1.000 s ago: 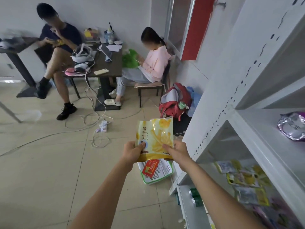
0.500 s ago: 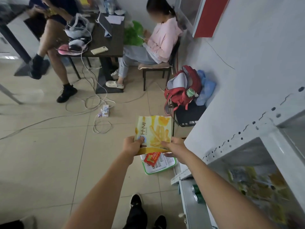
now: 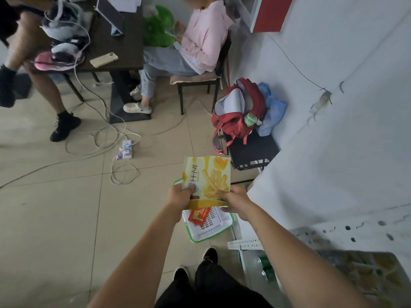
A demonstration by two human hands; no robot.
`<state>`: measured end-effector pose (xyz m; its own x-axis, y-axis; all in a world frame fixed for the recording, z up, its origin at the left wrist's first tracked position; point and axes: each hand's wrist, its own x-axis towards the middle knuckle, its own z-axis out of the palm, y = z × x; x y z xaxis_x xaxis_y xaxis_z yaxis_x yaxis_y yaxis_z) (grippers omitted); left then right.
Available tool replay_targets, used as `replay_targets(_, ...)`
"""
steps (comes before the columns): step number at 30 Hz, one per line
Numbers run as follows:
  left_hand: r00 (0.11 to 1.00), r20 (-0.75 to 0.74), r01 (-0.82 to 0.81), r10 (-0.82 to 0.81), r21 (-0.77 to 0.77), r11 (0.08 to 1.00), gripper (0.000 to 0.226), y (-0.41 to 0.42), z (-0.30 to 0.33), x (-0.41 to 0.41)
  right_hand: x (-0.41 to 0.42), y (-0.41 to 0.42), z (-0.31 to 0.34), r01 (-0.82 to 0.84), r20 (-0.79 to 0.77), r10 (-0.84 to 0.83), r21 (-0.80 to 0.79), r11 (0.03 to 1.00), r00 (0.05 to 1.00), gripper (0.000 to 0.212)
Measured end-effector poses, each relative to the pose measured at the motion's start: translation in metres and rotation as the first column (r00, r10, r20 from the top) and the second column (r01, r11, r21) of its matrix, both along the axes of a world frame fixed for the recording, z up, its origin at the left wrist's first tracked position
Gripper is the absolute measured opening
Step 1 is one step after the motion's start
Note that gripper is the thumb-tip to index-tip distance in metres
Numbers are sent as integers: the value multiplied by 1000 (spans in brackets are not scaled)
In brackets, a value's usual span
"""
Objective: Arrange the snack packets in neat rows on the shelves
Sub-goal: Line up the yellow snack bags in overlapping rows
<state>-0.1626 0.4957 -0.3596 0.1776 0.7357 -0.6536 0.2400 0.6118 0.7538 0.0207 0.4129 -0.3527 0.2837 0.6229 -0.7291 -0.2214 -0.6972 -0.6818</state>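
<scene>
Hands hold one yellow snack packet (image 3: 206, 181) upright above a floor basket (image 3: 209, 227), left hand (image 3: 181, 196) and right hand (image 3: 233, 200) pinching its lower corners, while the shelves (image 3: 367, 272) lie to the right, nearer the right hand.
</scene>
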Motion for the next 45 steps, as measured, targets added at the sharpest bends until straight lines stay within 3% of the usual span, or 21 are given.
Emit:
replay_targets(4, 999, 5, -39, 39, -41, 998, 7, 24, -9, 10, 8, 30, -15, 45, -59, -45, 6, 999, 997, 26)
replay_targets(9, 999, -25, -22, 19, -122, 992, 9, 50, -33, 17, 7, 49, -40, 104, -63, -106, -31, 994, 992, 16)
replay_targets(19, 979, -141, 102, -149, -294, 950, 17, 101, -115, 11, -11, 84, -109, 140, 104, -121, -210, 968, 987, 5)
replay_targets(25, 956, -239, 68, -170, -385, 921, 18, 105, -169, 15, -21, 86, -170, 198, 26, -201, -340, 919, 979, 8)
replay_targets(31, 935, -282, 67, -215, -454, 888, 17, 117, -287, 40, 4, 101, -286, 147, 127, -103, -420, 896, 987, 16)
replay_targets(39, 821, -416, 277, -391, -308, 910, 14, 123, -488, 82, 40, 126, -487, 47, 170, 41, -484, 874, 985, 34)
replay_targets(45, 769, -452, 362, -452, -274, 891, 20, 109, -598, 94, 39, 106, -605, 90, 148, -16, -515, 852, 989, 36)
